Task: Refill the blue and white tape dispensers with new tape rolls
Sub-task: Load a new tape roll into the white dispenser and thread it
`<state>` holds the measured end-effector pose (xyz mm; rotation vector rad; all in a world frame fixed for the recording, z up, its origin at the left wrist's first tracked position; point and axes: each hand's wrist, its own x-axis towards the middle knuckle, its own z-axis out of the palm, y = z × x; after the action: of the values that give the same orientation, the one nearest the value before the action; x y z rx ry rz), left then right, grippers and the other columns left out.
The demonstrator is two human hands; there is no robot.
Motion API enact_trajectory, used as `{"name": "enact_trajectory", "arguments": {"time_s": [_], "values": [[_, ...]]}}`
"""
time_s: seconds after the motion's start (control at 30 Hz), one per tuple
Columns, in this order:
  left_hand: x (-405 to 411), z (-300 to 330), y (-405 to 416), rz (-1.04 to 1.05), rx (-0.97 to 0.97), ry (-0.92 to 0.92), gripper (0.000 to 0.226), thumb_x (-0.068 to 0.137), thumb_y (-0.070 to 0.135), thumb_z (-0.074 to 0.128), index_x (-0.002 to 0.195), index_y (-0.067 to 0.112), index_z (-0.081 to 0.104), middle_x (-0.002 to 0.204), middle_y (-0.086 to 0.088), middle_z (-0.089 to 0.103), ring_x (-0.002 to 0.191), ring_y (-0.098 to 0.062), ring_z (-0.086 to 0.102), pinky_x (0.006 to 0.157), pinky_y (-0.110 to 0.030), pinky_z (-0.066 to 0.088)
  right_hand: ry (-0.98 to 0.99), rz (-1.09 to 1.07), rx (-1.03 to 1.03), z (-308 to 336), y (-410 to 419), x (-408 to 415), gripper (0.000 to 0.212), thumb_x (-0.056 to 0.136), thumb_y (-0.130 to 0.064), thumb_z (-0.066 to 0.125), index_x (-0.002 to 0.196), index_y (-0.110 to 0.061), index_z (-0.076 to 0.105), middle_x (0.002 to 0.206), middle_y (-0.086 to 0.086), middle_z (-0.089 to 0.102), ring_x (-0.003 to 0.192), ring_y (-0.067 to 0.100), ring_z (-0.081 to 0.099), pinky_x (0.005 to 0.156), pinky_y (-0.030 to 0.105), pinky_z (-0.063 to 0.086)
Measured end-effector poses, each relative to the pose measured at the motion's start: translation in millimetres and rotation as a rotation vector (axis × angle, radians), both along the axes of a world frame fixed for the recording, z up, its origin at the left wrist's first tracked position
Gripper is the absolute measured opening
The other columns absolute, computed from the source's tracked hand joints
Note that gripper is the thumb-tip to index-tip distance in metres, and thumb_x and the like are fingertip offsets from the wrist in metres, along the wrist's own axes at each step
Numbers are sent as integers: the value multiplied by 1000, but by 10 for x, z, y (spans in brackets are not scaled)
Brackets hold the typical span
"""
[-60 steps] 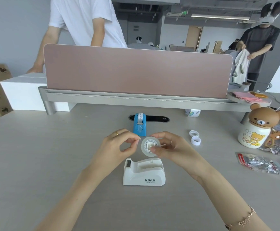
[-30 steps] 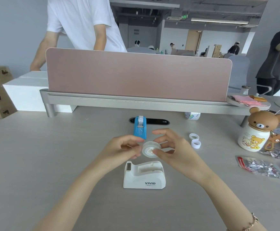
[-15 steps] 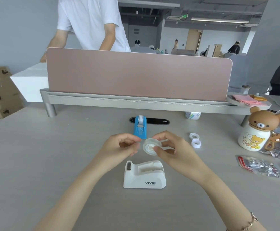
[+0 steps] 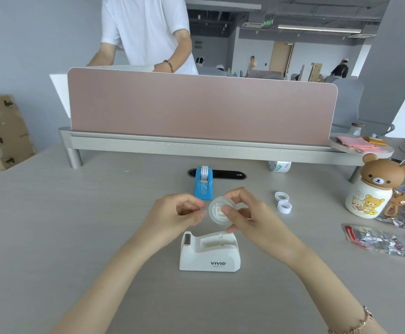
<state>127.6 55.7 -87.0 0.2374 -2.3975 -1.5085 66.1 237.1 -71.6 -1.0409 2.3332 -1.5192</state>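
The right hand (image 4: pixel 249 218) grips a clear tape roll (image 4: pixel 220 209) above the empty white dispenser (image 4: pixel 209 253) at mid-desk, likely to seat it, while the left hand (image 4: pixel 176 213) pinches at its edge, probably seeking the loose end. The blue dispenser (image 4: pixel 203 185), already loaded, stands nearer the far edge.

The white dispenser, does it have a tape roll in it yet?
No, the white dispenser sits with its cradle empty; the tape roll is held above it.

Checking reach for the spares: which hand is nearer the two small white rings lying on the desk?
Right. The right hand is just left of the white rings; the left hand is farther left.
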Motion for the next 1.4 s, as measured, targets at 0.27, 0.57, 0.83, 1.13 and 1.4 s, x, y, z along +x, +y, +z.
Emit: {"name": "enact_trajectory", "arguments": {"time_s": [0.27,0.57,0.83,1.13,1.4], "values": [[40,110,-19,-2,159,-51,9,80,18,75,89,19,74,73,5,75,67,-11,74,73,-18,57,7,-76,20,-20,-18,-13,20,80,-19,71,94,-28,60,82,-11,66,66,1,58,59,6,41],[104,226,-148,6,168,-52,3,82,10,72,84,11,72,68,4,73,64,-8,72,62,-12,55,37,-41,10,2,5,-21,18,81,-14,71,92,-27,66,82,-15,70,74,-2,61,70,8,46],[179,295,-323,-30,267,-135,9,81,3,72,89,3,71,76,-6,73,64,-10,72,64,-17,59,190,-73,180,52,99,-52,17,80,-22,72,92,-26,60,86,-10,67,73,-7,53,69,6,42],[191,208,-450,-116,253,-343,21,80,4,73,100,1,70,81,-6,72,73,-15,75,64,-16,58,275,59,386,-28,146,-121,12,85,-27,65,97,-28,64,94,-14,65,84,-14,48,73,6,39],[173,111,-532,-131,285,-430,17,80,2,73,96,-1,69,72,-2,72,76,-18,75,67,-19,59,334,91,455,-149,85,-121,15,88,-29,62,102,-29,65,101,-10,62,84,-12,48,71,5,38]]}}
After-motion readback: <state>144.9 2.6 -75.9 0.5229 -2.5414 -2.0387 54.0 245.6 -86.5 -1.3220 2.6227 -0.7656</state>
